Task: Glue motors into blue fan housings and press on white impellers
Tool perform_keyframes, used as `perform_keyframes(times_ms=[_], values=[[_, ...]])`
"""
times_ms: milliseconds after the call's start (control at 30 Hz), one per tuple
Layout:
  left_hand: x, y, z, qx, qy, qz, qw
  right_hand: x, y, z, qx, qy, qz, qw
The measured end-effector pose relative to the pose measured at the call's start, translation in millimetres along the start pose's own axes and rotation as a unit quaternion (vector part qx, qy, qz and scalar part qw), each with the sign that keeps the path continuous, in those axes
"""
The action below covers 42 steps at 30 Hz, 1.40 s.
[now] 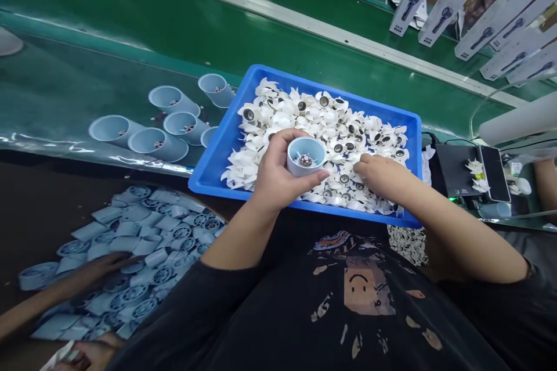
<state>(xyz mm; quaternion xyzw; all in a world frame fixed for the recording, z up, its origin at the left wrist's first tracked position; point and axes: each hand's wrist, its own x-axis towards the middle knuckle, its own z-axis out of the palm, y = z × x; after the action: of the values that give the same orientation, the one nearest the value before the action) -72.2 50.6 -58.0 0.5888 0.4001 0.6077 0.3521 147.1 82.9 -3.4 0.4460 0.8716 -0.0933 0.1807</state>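
Note:
My left hand (pixel 278 170) is wrapped round a light-blue cylindrical housing (pixel 306 168), its open end turned up. Inside the housing sits a small motor core with copper-coloured windings (pixel 306 159). My right hand (pixel 380 175) reaches into a blue tray (pixel 220 153), its fingers drawn together among white fan impellers (pixel 291 108). What those fingertips pinch, if anything, is hidden by the hand and the heap. Many impellers show a dark round hub with a metal rim.
Several light-blue housings (pixel 159 143) stand on the green bench left of the tray. Below, another person's hand (pixel 119 260) touches a heap of housings (pixel 148 231). White printed boxes (pixel 481 37) line the back right. A black device (pixel 456 169) and a phone (pixel 494 173) lie right.

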Motion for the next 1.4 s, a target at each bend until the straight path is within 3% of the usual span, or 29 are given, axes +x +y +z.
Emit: perform_keyframes(times_ms=[67, 133, 200, 233, 300, 367, 400, 433, 500, 567, 633, 667, 733, 833, 967, 1100, 1233, 1333, 1400], values=[[-1, 3, -1.5, -0.036, 0.007, 0.024, 0.999, -5, -1, 0, 0.018, 0.035, 0.011, 0.999], [-7, 9, -4.6, -0.062, 0.003, 0.057, 0.996, -16, -5, 1, 0.127, 0.082, -0.001, 0.989], [-15, 18, -7.9, -0.039, -0.041, 0.068, 0.996, -30, -10, 4, 0.307, 0.126, -0.035, 0.943], [-19, 23, -8.9, -0.007, -0.075, 0.067, 0.995, -36, -13, 7, 0.417, 0.132, -0.053, 0.898], [-26, 33, -8.9, 0.082, -0.140, 0.064, 0.985, -46, -20, 14, 0.617, 0.109, -0.073, 0.776], [-29, 41, -6.2, 0.173, -0.177, 0.079, 0.966, -50, -27, 21, 0.741, 0.060, -0.073, 0.665], [-30, 43, -4.2, 0.209, -0.188, 0.091, 0.955, -52, -30, 23, 0.777, 0.043, -0.070, 0.625], [-30, 45, -2.1, 0.236, -0.196, 0.104, 0.946, -53, -33, 24, 0.785, 0.043, -0.068, 0.614], [-29, 47, 1.9, 0.266, -0.203, 0.128, 0.934, -56, -39, 23, 0.749, 0.091, -0.078, 0.652], [-29, 47, 5.6, 0.284, -0.197, 0.151, 0.926, -61, -45, 18, 0.635, 0.189, -0.108, 0.742], [-29, 48, 9.0, 0.297, -0.188, 0.173, 0.920, -67, -51, 11, 0.455, 0.281, -0.133, 0.834], [-30, 48, 10.6, 0.301, -0.188, 0.181, 0.917, -69, -53, 8, 0.364, 0.310, -0.133, 0.868], [-31, 50, 13.0, 0.307, -0.196, 0.194, 0.911, -72, -56, 3, 0.232, 0.338, -0.117, 0.904], [-32, 52, 15.3, 0.309, -0.192, 0.210, 0.907, -69, -56, 2, 0.189, 0.346, -0.111, 0.912], [-38, 55, 18.3, 0.320, -0.150, 0.216, 0.910, -58, -54, 5, 0.237, 0.352, -0.154, 0.892], [-45, 57, 21.9, 0.317, -0.147, 0.212, 0.913, -52, -55, 5, 0.282, 0.316, -0.166, 0.890], [-43, 56, 17.7, 0.297, -0.164, 0.205, 0.918, -65, -49, -1, 0.309, 0.322, -0.174, 0.878], [-37, 52, 11.3, 0.309, -0.158, 0.176, 0.921, -83, -41, -6, 0.383, 0.308, -0.201, 0.847], [-33, 50, 9.6, 0.323, -0.150, 0.168, 0.919, -88, -39, -3, 0.391, 0.339, -0.198, 0.832]])
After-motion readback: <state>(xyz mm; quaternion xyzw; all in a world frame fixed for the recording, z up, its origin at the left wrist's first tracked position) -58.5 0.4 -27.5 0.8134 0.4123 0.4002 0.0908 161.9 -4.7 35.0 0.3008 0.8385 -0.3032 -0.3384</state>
